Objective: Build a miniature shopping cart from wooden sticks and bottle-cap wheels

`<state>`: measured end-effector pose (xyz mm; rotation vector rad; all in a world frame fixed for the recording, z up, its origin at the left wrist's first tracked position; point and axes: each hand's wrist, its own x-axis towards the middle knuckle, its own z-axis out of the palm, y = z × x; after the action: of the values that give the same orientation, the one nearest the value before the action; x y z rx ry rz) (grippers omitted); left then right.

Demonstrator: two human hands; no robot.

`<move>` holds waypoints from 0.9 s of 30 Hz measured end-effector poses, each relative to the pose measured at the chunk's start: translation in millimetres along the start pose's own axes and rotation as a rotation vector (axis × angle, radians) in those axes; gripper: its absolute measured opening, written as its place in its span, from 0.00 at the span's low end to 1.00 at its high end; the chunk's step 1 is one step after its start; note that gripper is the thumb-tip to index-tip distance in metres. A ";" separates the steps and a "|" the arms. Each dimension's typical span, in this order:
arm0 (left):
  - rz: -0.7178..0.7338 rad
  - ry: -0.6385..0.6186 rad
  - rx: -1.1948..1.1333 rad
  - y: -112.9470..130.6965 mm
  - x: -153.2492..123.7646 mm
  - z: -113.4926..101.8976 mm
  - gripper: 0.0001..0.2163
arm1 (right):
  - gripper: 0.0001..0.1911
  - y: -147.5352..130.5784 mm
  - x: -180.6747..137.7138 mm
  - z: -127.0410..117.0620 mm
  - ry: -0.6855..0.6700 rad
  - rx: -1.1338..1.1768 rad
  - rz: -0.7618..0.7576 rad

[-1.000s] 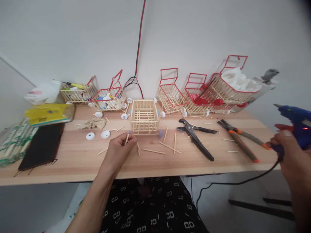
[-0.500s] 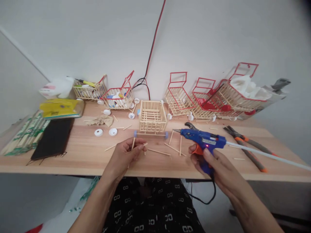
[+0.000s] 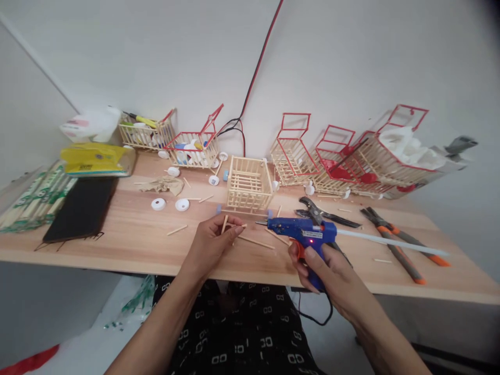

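Pinched in my left hand (image 3: 214, 242) are thin wooden sticks (image 3: 224, 224), one upright and another pointing right; how they meet is partly hidden by my fingers. My right hand (image 3: 322, 263) is closed round the handle of a blue glue gun (image 3: 299, 230) with an orange trigger and a small red light. Its nozzle points left, a short gap from the stick's end. A long white glue stick (image 3: 390, 241) runs out of its back. Just beyond my hands stands a small cart of wooden sticks (image 3: 250, 183) with blue wheels.
Finished-looking carts with red handles (image 3: 295, 156) line the wall. Black-handled pliers (image 3: 324, 212) and orange-grey pliers (image 3: 390, 242) lie right. White round caps (image 3: 182, 204), a dark phone-like slab (image 3: 80, 208), bundled sticks (image 3: 37, 200) and a yellow packet (image 3: 94, 159) are left. Loose sticks (image 3: 255, 242) lie near my hands.
My right hand has brought the glue gun leftward, so its nozzle is now close to the sticks in my left hand. The view has shifted slightly.
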<state>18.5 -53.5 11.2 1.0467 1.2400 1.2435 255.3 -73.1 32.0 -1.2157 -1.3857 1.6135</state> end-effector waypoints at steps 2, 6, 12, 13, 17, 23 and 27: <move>0.018 0.016 0.003 -3.1 0.0 -0.1 0.10 | 0.19 0.6 0.1 0.8 -0.011 -0.010 0.012; -0.002 0.041 0.005 -4.7 -1.1 -0.1 0.10 | 0.19 -0.5 1.2 5.4 -0.040 0.006 0.019; 0.006 0.039 -0.018 -4.3 -1.5 -0.9 0.10 | 0.19 -2.5 2.7 9.4 -0.050 -0.006 0.024; 0.007 0.034 -0.018 -4.9 -1.3 -1.1 0.09 | 0.19 -2.4 2.9 9.5 -0.049 -0.009 0.027; 0.006 0.020 -0.035 -7.1 -0.6 -1.6 0.09 | 0.19 -1.8 3.4 9.2 -0.053 -0.039 0.028; 0.016 0.031 -0.049 -6.3 -0.8 -1.2 0.08 | 0.18 -0.9 3.8 7.9 -0.057 -0.059 0.015; 0.005 0.028 -0.069 -6.4 -1.6 -0.9 0.08 | 0.19 0.5 4.3 8.3 -0.053 -0.071 0.020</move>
<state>18.3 -55.7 5.0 0.9865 1.2080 1.2999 246.2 -72.1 30.6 -1.2397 -1.4798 1.6335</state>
